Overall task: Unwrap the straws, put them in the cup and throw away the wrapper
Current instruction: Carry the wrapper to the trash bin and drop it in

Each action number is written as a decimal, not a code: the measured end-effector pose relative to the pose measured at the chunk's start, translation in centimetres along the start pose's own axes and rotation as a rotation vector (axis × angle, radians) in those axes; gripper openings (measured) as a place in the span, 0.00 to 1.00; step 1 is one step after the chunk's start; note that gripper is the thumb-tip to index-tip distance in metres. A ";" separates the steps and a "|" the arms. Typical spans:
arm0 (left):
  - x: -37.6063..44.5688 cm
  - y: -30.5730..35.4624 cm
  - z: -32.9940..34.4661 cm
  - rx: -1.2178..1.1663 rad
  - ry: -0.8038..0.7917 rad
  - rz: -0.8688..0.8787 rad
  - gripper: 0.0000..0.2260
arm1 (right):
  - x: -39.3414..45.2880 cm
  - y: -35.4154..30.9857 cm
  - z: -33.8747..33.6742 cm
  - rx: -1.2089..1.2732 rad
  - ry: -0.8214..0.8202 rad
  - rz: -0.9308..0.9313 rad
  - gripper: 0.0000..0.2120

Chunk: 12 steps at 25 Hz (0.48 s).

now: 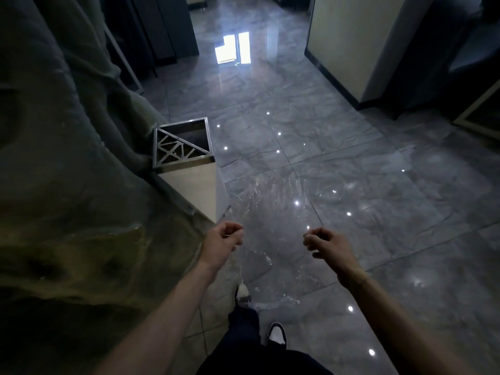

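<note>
While both hands are extending over the floor, the scene is reading as follows:

Wrapper [273, 239]: a clear plastic sheet is stretching between the two hands; it is faint and hard to trace, with its long axis appearing to run from the hands down toward the feet and up toward the bin.
Left hand [224, 239]: fingers are curling in narrowly, pinching the left edge of the wrapper.
Right hand [324, 243]: fingers are closing narrowly on the right edge of the wrapper.
Bin [186, 163]: a square bin with a metal rim and a triangular patterned lid section is standing on the floor ahead and left of the left hand, its opening facing up.
Rock-like wall [67, 171]: a rough greenish surface is filling the left side, touching the bin.
Floor [351, 158]: glossy grey tiles are reflecting ceiling lights.
Shoes [277, 334]: white-toed shoes are showing below the hands.
Straws and cup: not showing in this view.
</note>
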<state>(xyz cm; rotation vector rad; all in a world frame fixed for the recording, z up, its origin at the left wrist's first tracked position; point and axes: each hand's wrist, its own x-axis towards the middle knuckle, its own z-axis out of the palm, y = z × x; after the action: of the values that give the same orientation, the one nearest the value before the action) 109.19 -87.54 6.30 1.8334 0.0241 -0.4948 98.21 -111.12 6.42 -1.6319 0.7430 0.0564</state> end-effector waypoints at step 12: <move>18.7 4.8 -2.1 -0.079 0.053 -0.048 0.03 | 18.1 -10.1 4.1 -0.077 0.016 -0.052 0.05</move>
<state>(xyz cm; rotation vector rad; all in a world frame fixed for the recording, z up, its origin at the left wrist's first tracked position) 128.10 -91.46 4.71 1.7715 0.1221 -0.4725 118.98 -115.11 6.36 -1.7262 0.7177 0.0359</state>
